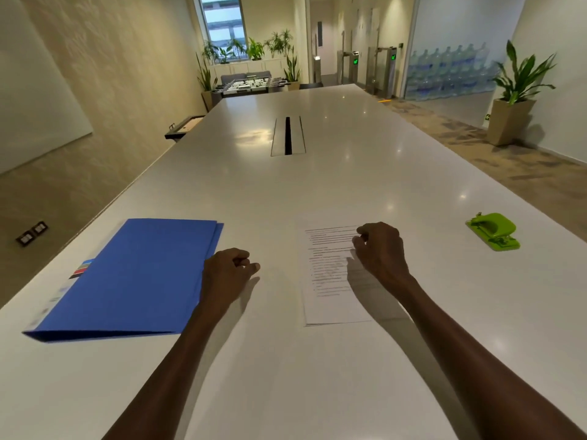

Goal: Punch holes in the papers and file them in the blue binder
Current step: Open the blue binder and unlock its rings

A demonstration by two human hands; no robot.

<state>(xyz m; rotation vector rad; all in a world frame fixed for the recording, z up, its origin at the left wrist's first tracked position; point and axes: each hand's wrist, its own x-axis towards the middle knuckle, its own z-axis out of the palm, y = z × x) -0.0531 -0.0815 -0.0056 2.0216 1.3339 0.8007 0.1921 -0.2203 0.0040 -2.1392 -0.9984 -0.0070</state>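
Blue flat binder (133,274) beside thin printed papers (330,281).

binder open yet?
No, the blue binder lies closed flat on the table, left of the papers.

The surface (349,185) looked glossy and smooth — the blue binder (136,274) matt, the hole punch (492,231) shiny plastic, the papers (330,281) plain paper.

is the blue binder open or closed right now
Closed. The blue binder lies flat on the white table with its cover down; no rings or inner pages show, and neither hand touches it.
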